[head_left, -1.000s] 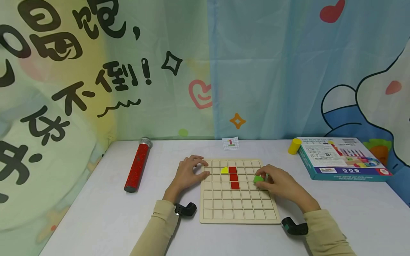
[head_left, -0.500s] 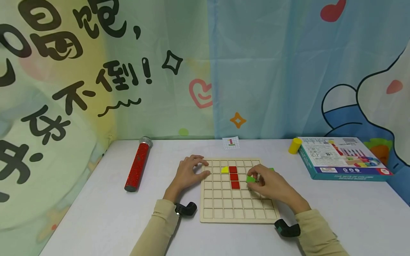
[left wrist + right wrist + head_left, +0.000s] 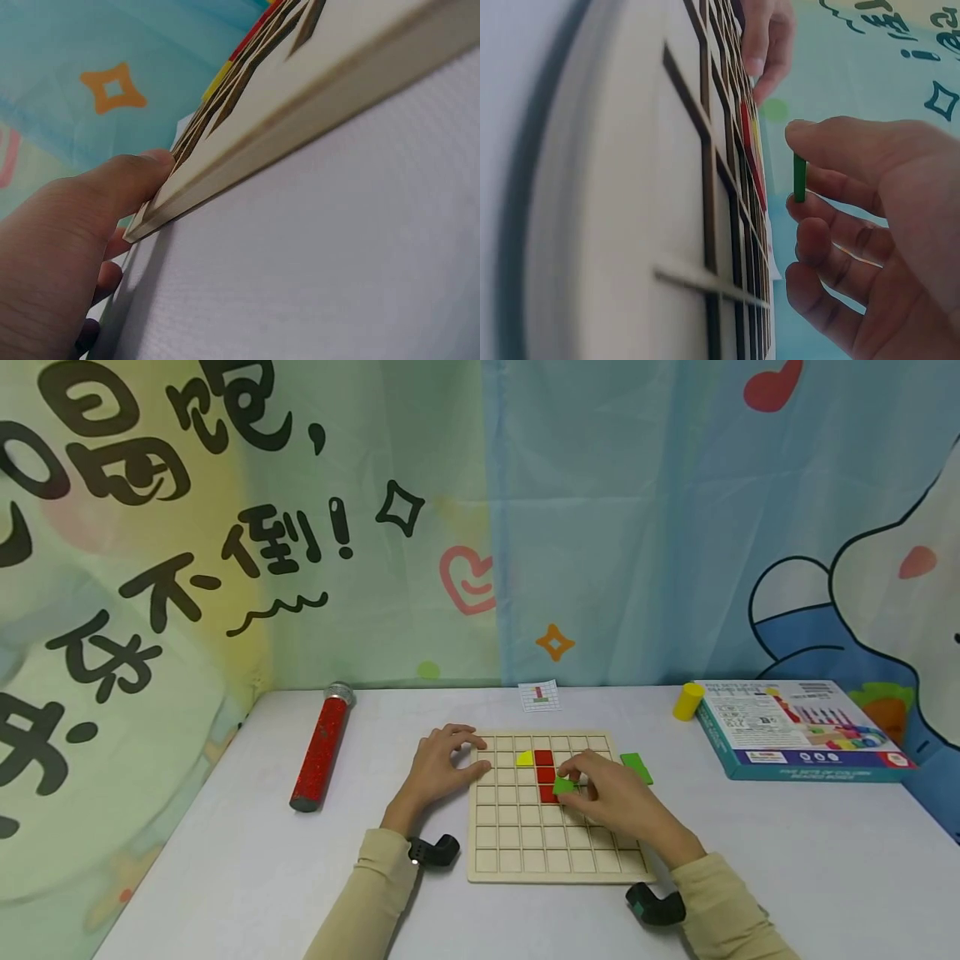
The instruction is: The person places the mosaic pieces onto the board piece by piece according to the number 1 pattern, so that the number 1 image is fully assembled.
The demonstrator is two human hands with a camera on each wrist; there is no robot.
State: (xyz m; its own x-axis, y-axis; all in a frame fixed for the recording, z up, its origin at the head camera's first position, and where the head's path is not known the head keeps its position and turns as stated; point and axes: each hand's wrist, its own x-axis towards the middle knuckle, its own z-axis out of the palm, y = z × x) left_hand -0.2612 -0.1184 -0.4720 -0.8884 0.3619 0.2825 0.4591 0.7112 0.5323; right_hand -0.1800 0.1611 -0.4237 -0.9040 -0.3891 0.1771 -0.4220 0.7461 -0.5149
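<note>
fingers of the right hand pinch a small green tile just above the wooden grid board, beside the lowest of three red tiles stacked in a column. the left hand rests with relaxed fingers on the board's left edge, near a yellow tile. another green piece lies on the table just right of the board.

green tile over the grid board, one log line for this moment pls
right hand: pinches green tile above grid board | left hand: steadies board edge | tile: not placed
</note>
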